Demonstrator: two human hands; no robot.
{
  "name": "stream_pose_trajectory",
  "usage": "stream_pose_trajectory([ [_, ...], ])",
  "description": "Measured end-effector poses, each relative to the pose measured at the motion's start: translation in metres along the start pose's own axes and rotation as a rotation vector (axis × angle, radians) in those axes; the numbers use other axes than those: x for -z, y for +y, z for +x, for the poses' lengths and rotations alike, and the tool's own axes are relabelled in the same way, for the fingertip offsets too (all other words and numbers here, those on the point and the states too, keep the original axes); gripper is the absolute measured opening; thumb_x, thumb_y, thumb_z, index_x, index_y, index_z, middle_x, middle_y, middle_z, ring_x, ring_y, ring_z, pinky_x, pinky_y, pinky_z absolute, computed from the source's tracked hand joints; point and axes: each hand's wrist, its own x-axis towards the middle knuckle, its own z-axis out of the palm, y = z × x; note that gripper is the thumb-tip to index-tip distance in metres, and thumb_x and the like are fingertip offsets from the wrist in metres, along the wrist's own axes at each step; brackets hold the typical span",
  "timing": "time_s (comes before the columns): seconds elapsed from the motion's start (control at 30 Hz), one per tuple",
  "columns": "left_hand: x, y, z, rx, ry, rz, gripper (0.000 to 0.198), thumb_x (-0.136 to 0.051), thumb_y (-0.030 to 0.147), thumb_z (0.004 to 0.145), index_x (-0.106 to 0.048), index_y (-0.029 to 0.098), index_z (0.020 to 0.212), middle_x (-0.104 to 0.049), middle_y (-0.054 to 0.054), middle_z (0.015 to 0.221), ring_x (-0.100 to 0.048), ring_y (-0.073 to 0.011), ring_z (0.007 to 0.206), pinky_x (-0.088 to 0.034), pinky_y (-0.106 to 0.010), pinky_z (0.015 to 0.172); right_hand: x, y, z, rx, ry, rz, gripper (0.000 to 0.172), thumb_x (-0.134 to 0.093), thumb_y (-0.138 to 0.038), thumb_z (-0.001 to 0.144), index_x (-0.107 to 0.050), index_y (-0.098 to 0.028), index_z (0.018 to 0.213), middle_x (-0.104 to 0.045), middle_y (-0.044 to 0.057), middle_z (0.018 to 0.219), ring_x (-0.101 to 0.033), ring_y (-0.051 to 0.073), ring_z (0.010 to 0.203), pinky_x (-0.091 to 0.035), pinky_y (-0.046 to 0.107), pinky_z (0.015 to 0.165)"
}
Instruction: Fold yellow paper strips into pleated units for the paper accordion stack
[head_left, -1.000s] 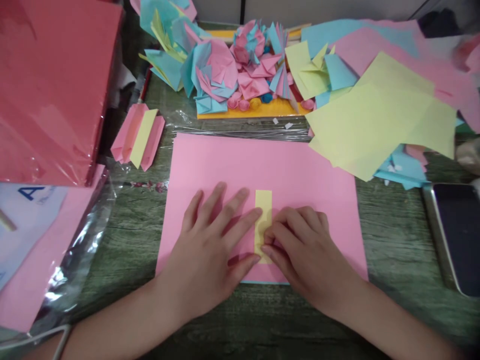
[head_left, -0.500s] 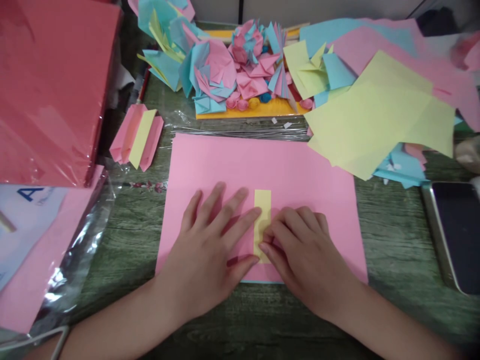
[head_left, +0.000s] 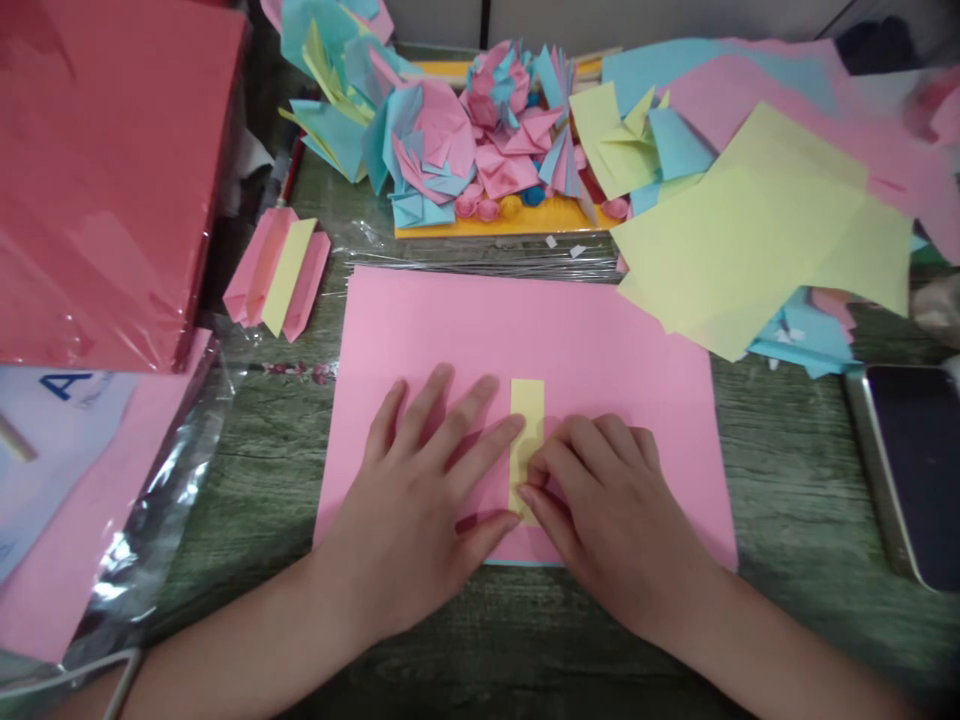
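Observation:
A narrow yellow paper strip (head_left: 528,398) lies upright in the view on a pink sheet (head_left: 480,320). My left hand (head_left: 420,500) rests with its fingers spread over the sheet, the index fingertip and the thumb tip touching the strip's left side. On the other side, my right hand (head_left: 615,500) has its thumb and index finger pinched at the strip's lower right edge, the remaining fingers curled in. A thin blue edge shows beneath the pink sheet at the near side.
A folded pink and yellow paper piece (head_left: 277,275) lies to the left, near a red pack (head_left: 112,180) in clear film. Folded paper shapes (head_left: 442,130) crowd the back. Loose yellow paper (head_left: 742,230) overlaps the far right corner; a phone (head_left: 915,470) lies on the right.
The whole view has shifted very slightly. Both hands keep the same pose on the strip, with no clear movement of the paper.

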Motion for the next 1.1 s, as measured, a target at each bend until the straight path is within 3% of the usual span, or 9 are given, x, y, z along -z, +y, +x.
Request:
stream_pose_trajectory([
  [0.13, 0.0006, -0.0002, -0.0004, 0.0, -0.015, -0.001, 0.049, -0.042, 0.04, 0.086, -0.035, 0.03, 0.133, -0.022, 0.0, 0.146, -0.01, -0.0315, 0.134, -0.011, -0.055, 0.106, -0.0005, 0.0007, -0.0003, 0.02, 0.02, -0.004, 0.015, -0.044, -0.027, 0.085, -0.056, -0.019, 0.08, -0.052, 0.004, 0.079, -0.038, 0.02, 0.077, -0.027, 0.035, 0.068],
  [0.43, -0.0022, -0.0012, -0.0006, 0.018, 0.021, -0.005, 0.051, -0.043, 0.051, 0.083, -0.04, 0.031, 0.13, -0.025, 0.001, 0.145, -0.013, -0.032, 0.134, -0.012, -0.054, 0.107, -0.0003, 0.0007, -0.0005, 0.028, 0.012, -0.025, 0.016, -0.042, -0.028, 0.086, -0.055, -0.019, 0.081, -0.052, 0.004, 0.079, -0.039, 0.02, 0.078, -0.027, 0.035, 0.068],
  [1.1, -0.002, -0.0001, 0.0007, 0.008, 0.03, -0.028, 0.053, -0.046, 0.052, 0.081, -0.041, 0.03, 0.13, -0.026, 0.0, 0.145, -0.015, -0.0323, 0.133, -0.011, -0.053, 0.107, -0.0031, -0.0012, -0.0006, 0.023, 0.025, -0.102, 0.018, -0.04, -0.028, 0.086, -0.054, -0.018, 0.081, -0.052, 0.006, 0.079, -0.037, 0.021, 0.077, -0.025, 0.036, 0.067],
])
